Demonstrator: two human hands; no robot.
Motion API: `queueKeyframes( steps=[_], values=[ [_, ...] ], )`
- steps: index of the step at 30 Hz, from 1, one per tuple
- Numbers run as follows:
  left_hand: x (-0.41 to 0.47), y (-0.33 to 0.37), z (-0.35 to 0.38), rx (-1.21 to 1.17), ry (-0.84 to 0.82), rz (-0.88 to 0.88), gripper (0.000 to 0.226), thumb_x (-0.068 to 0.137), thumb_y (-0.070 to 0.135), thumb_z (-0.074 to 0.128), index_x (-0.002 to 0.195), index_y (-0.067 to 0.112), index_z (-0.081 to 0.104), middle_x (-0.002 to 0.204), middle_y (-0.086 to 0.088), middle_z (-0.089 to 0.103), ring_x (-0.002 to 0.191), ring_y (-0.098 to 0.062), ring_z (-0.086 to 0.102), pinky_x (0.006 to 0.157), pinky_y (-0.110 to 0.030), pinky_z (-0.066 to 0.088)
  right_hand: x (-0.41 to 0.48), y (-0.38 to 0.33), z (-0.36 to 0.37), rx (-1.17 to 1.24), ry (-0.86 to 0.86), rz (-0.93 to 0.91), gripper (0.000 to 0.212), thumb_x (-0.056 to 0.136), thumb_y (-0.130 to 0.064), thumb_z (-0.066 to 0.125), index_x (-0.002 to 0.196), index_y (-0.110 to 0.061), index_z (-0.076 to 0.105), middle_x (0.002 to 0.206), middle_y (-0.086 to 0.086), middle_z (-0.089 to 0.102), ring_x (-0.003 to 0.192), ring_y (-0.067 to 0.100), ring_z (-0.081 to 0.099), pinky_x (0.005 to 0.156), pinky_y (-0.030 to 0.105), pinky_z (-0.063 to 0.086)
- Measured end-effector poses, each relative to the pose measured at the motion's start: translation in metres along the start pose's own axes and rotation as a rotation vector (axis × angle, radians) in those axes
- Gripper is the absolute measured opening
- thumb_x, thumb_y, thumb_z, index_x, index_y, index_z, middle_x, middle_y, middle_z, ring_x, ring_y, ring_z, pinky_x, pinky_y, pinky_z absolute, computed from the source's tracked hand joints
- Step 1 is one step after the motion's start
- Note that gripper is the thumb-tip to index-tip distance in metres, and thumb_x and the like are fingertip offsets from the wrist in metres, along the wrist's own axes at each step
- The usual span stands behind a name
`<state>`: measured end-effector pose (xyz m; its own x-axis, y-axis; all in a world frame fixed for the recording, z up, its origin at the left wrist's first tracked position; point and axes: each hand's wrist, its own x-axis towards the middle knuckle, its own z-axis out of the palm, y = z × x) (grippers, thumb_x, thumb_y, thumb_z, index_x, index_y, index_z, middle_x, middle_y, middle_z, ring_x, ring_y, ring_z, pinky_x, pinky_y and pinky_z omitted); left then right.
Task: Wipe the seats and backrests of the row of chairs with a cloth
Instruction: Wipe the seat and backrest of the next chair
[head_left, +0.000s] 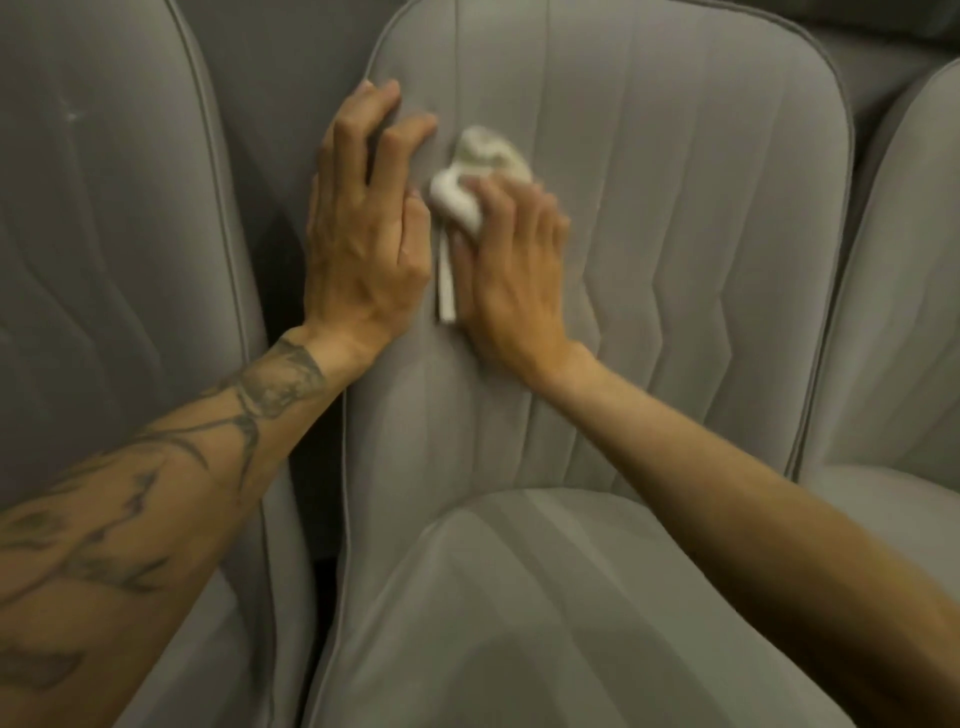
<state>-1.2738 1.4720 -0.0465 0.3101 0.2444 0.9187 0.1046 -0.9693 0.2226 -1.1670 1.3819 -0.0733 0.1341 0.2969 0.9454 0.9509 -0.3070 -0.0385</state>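
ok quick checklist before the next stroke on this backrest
1. Cloth held in the right hand, against the backrest: ok.
2. Left hand resting near the backrest's left edge: ok.
3. Cloth spread flat: not ok, it is bunched, with a strip trailing down.
4. Remaining backrest area wiped: cannot tell.
5. Seat wiped: cannot tell.

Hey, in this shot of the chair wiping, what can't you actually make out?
Head view, the only one:
- The cloth: partly under the right hand and blurred, so its size is unclear.
- The right chair: cut off by the right edge.
- The left chair: cut off by the left edge.
- The middle seat: front runs off the bottom edge.
- Dirt on the backrest: light too dim.
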Motion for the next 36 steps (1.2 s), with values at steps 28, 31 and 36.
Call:
queueKeyframes(
  steps=[28, 31, 36],
  values=[
    [0.001, 0.002, 0.0, 0.02, 0.008, 0.005, 0.046, 0.095, -0.001, 0.045, 0.139, 0.001, 0.058, 0.153, -0.023, 0.045, 0.15, -0.038, 0.038, 0.127, -0.026, 0.024, -0.067, 0.039, -0.01, -0.15, -0.104, 0.055, 0.037, 0.1, -0.027, 0.053, 0.134, -0.015, 0.048, 0.133, 0.016, 0.056, 0.108, 0.035, 0.052, 0.092, 0.044, 0.038],
    [0.001, 0.004, 0.0, 0.02, -0.003, 0.003, 0.047, 0.095, -0.001, 0.044, 0.139, 0.001, 0.058, 0.153, -0.023, 0.045, 0.151, -0.039, 0.037, 0.128, -0.024, 0.019, -0.077, 0.037, -0.018, -0.12, -0.178, -0.002, 0.031, 0.099, -0.027, 0.054, 0.128, -0.018, 0.047, 0.128, 0.012, 0.058, 0.103, 0.03, 0.05, 0.087, 0.041, 0.035],
    [-0.005, 0.003, -0.001, 0.004, -0.007, 0.006, 0.047, 0.098, 0.003, 0.044, 0.143, 0.002, 0.056, 0.156, -0.023, 0.043, 0.152, -0.038, 0.036, 0.127, -0.041, 0.029, 0.022, 0.036, -0.001, -0.089, 0.179, 0.246, 0.034, 0.101, -0.033, 0.048, 0.13, -0.017, 0.054, 0.13, 0.006, 0.055, 0.115, 0.025, 0.049, 0.097, 0.036, 0.034]
  ],
)
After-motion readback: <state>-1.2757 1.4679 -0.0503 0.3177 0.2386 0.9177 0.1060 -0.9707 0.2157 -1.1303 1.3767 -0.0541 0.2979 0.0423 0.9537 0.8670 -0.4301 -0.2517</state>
